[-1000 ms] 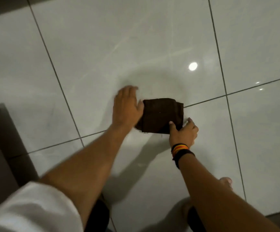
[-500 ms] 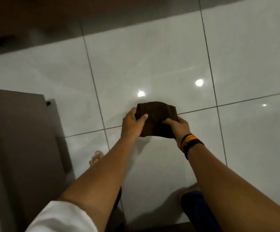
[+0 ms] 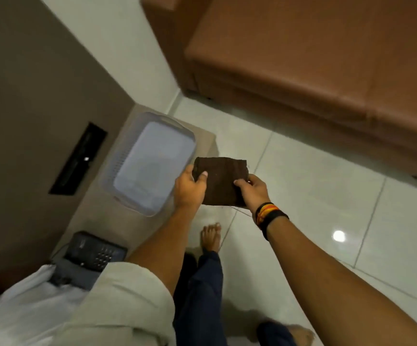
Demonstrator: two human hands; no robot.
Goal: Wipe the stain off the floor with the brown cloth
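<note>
The folded brown cloth hangs in the air well above the white tiled floor. My left hand grips its left edge, thumb on top. My right hand, with coloured bands on the wrist, pinches its right lower corner. A loose thread trails below the cloth. No stain shows on the glossy tiles in view.
A pale plastic basket sits on a low beige cabinet to the left of the cloth. A dark desk phone lies nearer me on that cabinet. A brown sofa fills the upper right. My bare feet stand below my hands.
The cloth went from lying on the floor under my hands to being lifted by both hands. My view rose and swung left, bringing the basket, phone and sofa into sight.
</note>
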